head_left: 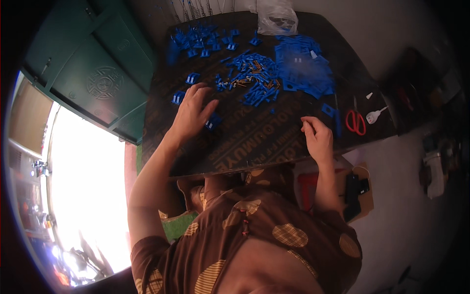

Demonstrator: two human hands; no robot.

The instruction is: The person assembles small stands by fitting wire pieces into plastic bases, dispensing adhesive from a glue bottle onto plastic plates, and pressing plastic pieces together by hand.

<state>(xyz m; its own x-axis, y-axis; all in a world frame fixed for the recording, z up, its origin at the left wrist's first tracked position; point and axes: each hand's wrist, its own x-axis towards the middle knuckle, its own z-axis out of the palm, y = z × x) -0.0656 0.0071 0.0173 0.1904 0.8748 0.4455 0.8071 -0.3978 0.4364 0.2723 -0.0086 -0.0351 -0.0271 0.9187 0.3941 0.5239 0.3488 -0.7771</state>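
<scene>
My left hand (192,111) is over the left part of the dark table, its thumb spread from its fingers. Nothing shows in its grasp. Around it lie small blue plastic assemblies with white marks: one blue assembly (192,78) just beyond the fingertips, another (177,97) to the left, and a third (212,121) beside the wrist, partly covered. My right hand (318,138) hovers near the table's front edge, thumb and fingers pinched together. Whatever may be between those fingertips is too small to make out. A flat blue plate (329,110) lies just beyond the right hand.
Mid-table is a heap of blue plastic pins (254,73) mixed with brass-coloured screws. Flat blue plates (301,68) pile at the back right, finished-looking blue pieces (200,39) at the back left. Red-handled scissors (356,122) and a white bottle (374,116) sit right. A clear bag (277,18) stands behind.
</scene>
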